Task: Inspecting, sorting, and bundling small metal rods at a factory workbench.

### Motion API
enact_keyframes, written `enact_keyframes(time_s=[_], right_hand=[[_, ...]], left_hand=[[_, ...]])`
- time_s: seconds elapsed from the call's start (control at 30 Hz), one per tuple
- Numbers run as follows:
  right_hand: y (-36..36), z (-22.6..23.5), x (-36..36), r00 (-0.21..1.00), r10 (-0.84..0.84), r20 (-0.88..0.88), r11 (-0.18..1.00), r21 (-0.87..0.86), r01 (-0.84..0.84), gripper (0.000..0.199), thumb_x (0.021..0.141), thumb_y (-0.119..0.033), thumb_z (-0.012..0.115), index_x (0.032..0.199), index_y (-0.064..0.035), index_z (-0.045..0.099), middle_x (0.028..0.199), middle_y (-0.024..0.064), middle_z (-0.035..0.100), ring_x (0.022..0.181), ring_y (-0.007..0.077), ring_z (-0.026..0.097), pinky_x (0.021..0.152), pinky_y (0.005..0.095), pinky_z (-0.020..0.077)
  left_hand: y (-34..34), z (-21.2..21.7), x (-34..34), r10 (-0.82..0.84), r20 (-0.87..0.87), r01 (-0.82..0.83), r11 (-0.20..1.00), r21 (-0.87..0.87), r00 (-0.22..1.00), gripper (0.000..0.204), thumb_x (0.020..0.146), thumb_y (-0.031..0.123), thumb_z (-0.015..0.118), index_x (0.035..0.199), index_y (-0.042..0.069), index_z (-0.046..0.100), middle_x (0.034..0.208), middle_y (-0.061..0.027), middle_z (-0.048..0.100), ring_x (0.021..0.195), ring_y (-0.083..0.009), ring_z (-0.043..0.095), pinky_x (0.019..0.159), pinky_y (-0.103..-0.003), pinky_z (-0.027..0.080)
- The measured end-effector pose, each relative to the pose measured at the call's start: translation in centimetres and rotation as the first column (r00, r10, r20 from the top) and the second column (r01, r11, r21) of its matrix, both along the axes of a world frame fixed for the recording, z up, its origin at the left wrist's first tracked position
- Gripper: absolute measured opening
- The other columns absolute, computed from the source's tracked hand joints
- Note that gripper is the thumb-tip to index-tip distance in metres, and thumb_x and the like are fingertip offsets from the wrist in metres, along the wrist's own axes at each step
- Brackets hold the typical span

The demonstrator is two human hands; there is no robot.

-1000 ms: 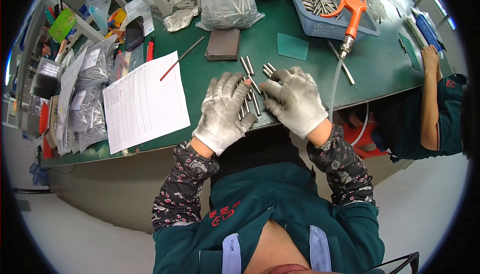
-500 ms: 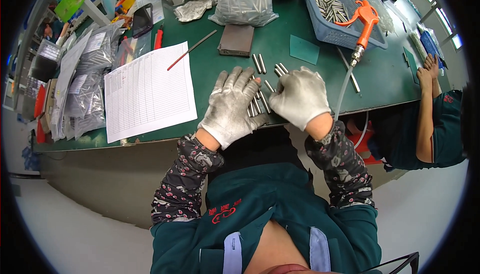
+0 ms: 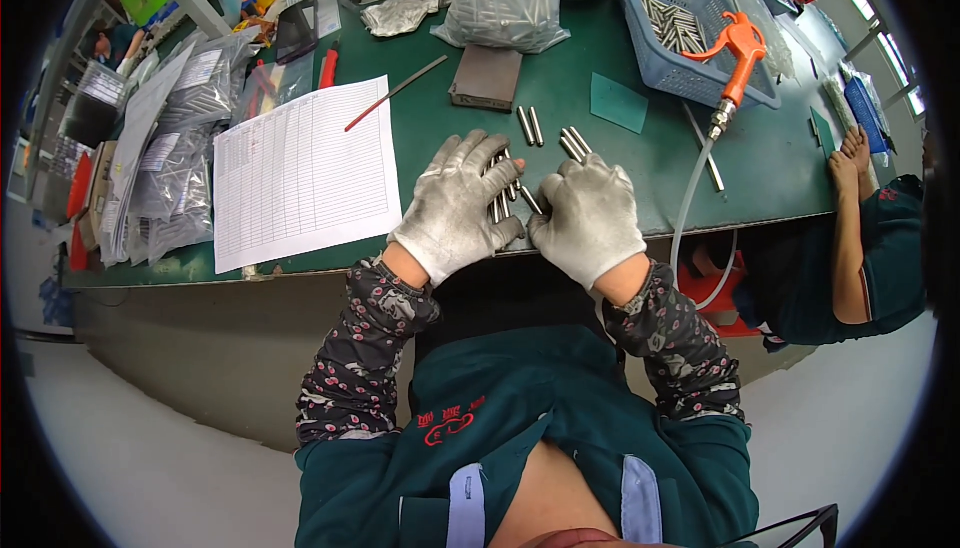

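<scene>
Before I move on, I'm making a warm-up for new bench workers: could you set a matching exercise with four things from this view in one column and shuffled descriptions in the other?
1. Left hand
2. Air gun
3. Square block
4. Paper sheet

A. Orange, with a hose
B. A thin rod lies partly across it
C. Brownish, near the clear bag
D. Gloved, at metal pins

Pairs: 1-D, 2-A, 3-C, 4-B
</scene>
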State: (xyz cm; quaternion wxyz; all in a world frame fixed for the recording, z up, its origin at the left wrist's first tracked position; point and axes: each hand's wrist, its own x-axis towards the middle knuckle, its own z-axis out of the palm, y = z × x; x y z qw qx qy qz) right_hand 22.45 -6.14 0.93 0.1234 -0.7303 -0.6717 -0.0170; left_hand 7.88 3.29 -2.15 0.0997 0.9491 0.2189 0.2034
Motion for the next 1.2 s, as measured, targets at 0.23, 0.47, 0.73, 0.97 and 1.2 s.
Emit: enact_keyframes(time_s=[0.23, 0.47, 0.73, 0.97, 1.2], right_hand=[[0.6, 1.1, 1.5, 0.987, 0.13, -0.091, 0.982, 0.151, -0.115, 0.007, 0.064, -0.012, 0.062, 0.067, -0.0056, 0.061, 0.073, 0.0102, 0.058, 0.08, 0.0304, 0.056, 0.072, 0.042, 0.0458], [2.2, 0.4, 2.6, 0.914, 0.387, 0.123, 0.915, 0.07, -0.397, 0.02, 0.066, -0.005, 0.06, 0.085, -0.0104, 0.062, 0.089, 0.0076, 0.058, 0.087, 0.0284, 0.055, 0.075, 0.0392, 0.0459], [2.6, -0.5, 1.4, 0.965, 0.258, 0.055, 0.95, 0.17, -0.264, 0.032, 0.069, -0.001, 0.057, 0.097, -0.0111, 0.067, 0.094, 0.0068, 0.062, 0.089, 0.0285, 0.056, 0.078, 0.04, 0.0463], [1.8, -0.2, 1.5, 0.956, 0.29, 0.037, 0.946, 0.144, -0.292, 0.03, 0.068, -0.003, 0.06, 0.096, -0.0097, 0.066, 0.096, 0.0073, 0.062, 0.091, 0.0284, 0.055, 0.078, 0.04, 0.0455], [1.4, -0.2, 0.1, 0.944, 0.317, -0.087, 0.947, 0.082, -0.31, 0.034, 0.068, -0.021, 0.068, 0.1, -0.009, 0.066, 0.103, 0.0088, 0.061, 0.101, 0.0284, 0.054, 0.088, 0.0429, 0.0431]], left_hand=[[0.3, -0.4, -0.5, 0.024, 0.08, -0.019, 0.997, -0.073, 0.997, 0.091, 0.065, 0.035, 0.075, 0.14, 0.005, 0.034, 0.128, -0.0181, 0.051, 0.125, -0.032, 0.044, 0.111, -0.043, 0.028], [0.8, -0.6, -1.0, -0.114, 0.061, 0.123, 0.978, -0.171, 0.992, 0.106, 0.061, 0.036, 0.078, 0.145, 0.006, 0.021, 0.128, -0.0213, 0.048, 0.123, -0.0342, 0.045, 0.111, -0.047, 0.026], [-1.2, 0.7, -3.2, 0.22, 0.028, -0.219, 0.976, -0.011, 0.975, 0.093, 0.052, 0.043, 0.082, 0.127, 0.0, 0.047, 0.12, -0.0169, 0.052, 0.115, -0.0334, 0.05, 0.101, -0.047, 0.038], [-2.0, 0.8, -3.4, 0.281, 0.063, -0.282, 0.959, -0.001, 0.958, 0.061, 0.052, 0.036, 0.083, 0.1, 0.005, 0.064, 0.103, -0.0092, 0.061, 0.099, -0.0271, 0.057, 0.085, -0.04, 0.046], [-1.3, 0.5, -3.3, 0.182, 0.17, -0.18, 0.983, -0.022, 0.969, 0.061, 0.055, 0.04, 0.082, 0.101, 0.006, 0.063, 0.103, -0.0096, 0.061, 0.099, -0.0276, 0.058, 0.084, -0.041, 0.046]])
